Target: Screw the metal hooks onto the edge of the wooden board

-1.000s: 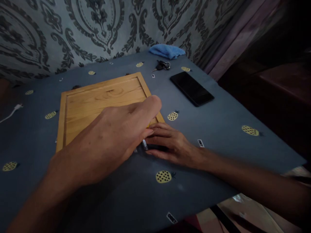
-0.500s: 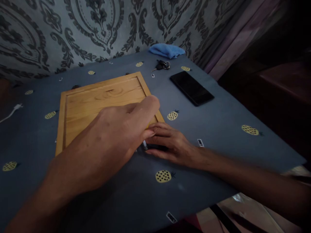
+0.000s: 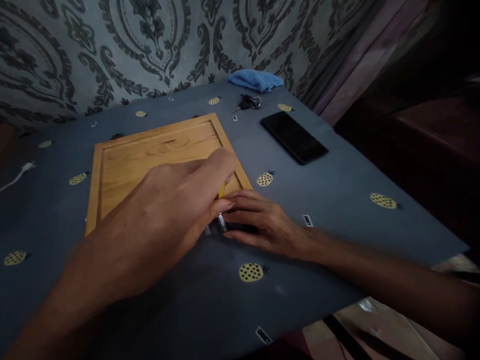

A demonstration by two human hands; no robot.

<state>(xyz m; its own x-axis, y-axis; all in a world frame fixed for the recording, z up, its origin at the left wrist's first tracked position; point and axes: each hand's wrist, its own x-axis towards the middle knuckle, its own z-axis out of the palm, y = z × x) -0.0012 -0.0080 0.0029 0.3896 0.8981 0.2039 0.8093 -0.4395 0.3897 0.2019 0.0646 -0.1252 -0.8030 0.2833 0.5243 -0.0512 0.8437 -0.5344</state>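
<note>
Left hand (image 3: 161, 215), curled on yellow strip (image 3: 221, 191), overlaps tray (image 3: 96, 187); right hand (image 3: 266, 220) pinches black item (image 3: 242, 227). Strip shows more than before.

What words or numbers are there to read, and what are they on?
None can be read for sure.
Two nearer labels on the cloth: letters show, but too blurred to read.
Farther labels on the cloth: too small to read.
Phone and yellow stick: no writing shows.
</note>
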